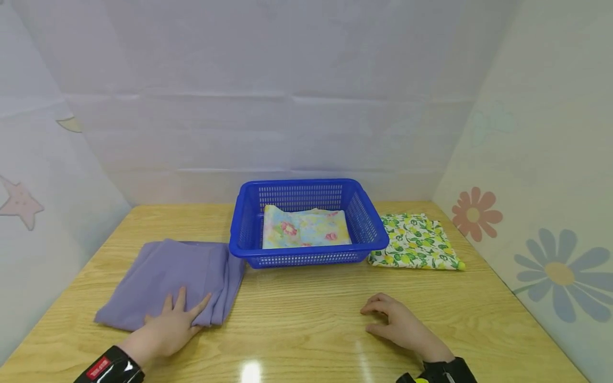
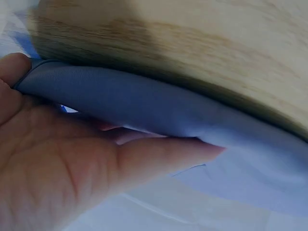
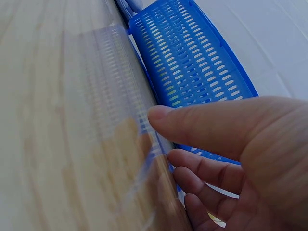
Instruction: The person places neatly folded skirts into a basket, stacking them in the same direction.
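A folded purple cloth [image 1: 177,266] lies on the left of the table. Spread over its near edge, my left hand [image 1: 170,324] rests on it with the fingers straight. In the left wrist view the folded edge of the purple cloth [image 2: 125,98] runs along the fingers and thumb, low over the wood. My right hand [image 1: 397,324] is at the right front, its fingers loosely bent and nothing between thumb and fingertips. A blue plastic basket [image 1: 306,255] stands at the middle back, with a folded floral cloth [image 1: 306,229] inside.
A folded lemon-print cloth [image 1: 416,242] lies right of the basket, partly hidden behind its rim. The wooden table [image 1: 297,319] meets a white back sheet [image 1: 287,133] and side panels with printed flowers and a star.
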The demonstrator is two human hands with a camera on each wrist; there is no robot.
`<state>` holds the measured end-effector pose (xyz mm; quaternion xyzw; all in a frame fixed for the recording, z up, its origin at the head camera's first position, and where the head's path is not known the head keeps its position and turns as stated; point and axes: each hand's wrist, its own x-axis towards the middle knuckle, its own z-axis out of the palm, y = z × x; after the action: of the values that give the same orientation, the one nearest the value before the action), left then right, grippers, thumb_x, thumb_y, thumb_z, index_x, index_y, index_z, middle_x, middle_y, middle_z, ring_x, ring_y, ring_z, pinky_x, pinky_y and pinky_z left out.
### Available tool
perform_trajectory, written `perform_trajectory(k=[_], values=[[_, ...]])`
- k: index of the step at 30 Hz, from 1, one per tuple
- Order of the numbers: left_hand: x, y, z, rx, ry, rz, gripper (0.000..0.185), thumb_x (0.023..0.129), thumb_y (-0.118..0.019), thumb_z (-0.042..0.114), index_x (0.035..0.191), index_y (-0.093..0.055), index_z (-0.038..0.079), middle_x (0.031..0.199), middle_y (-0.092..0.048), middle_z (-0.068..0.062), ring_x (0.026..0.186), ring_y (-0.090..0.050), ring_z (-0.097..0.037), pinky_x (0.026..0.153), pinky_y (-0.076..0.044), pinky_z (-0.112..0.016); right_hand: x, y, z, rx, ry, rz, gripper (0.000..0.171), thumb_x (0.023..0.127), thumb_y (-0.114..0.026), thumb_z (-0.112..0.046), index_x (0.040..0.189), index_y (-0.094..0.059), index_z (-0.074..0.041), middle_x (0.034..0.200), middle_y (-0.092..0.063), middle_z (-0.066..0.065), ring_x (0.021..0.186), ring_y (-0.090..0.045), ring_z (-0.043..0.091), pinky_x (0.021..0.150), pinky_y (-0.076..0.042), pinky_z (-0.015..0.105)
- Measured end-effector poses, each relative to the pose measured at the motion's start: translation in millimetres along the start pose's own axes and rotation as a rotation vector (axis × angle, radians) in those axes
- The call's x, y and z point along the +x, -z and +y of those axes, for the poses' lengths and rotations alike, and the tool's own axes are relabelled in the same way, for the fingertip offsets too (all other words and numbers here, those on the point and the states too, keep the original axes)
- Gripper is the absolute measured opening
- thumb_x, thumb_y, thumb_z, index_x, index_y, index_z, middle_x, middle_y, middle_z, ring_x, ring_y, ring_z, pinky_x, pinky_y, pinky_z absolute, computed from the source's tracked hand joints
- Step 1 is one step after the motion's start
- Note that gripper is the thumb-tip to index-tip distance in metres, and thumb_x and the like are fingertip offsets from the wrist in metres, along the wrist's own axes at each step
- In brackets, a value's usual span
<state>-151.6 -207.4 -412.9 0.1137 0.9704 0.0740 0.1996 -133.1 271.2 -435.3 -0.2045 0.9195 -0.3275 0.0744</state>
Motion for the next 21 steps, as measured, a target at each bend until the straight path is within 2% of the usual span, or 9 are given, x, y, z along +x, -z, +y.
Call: perform_trajectory(k=[7, 14, 21], values=[[-4.1, -7.4, 10.6, 0.013, -0.006, -0.011, 0.061, 0.103, -0.06, 0.024, 0.159, -0.037, 0.016, 0.154, -0.023, -0.049, 0.136, -0.026, -0.075, 0.086, -0.03, -0.094, -1, 2, 0, 0.001, -0.006, -0.002, 0.025, 0.089, -0.08, -0.021, 0.112, -0.075, -0.011, 0.116, -0.064, 0.003, 0.104, -0.062, 0.021, 0.087, -0.054, 0.028], [-8.2, -11.8, 24.6, 0.027, 0.001, -0.009, 0.06, 0.103, -0.061, 0.025, 0.158, -0.039, 0.017, 0.152, -0.027, -0.049, 0.134, -0.03, -0.075, 0.083, -0.038, -0.091, -1, 2, 0, 0.005, -0.004, 0.001, 0.024, 0.09, -0.08, -0.021, 0.112, -0.075, -0.012, 0.117, -0.064, 0.004, 0.105, -0.062, 0.021, 0.087, -0.055, 0.028], [-13.3, -13.9, 28.7, 0.032, -0.012, 0.008, 0.059, 0.102, -0.062, 0.027, 0.157, -0.042, 0.02, 0.151, -0.029, -0.05, 0.133, -0.032, -0.075, 0.081, -0.04, -0.09, 0, 0, 0, 0.004, -0.009, -0.01, 0.025, 0.09, -0.079, -0.022, 0.113, -0.075, -0.012, 0.118, -0.064, 0.003, 0.105, -0.062, 0.022, 0.088, -0.055, 0.029]])
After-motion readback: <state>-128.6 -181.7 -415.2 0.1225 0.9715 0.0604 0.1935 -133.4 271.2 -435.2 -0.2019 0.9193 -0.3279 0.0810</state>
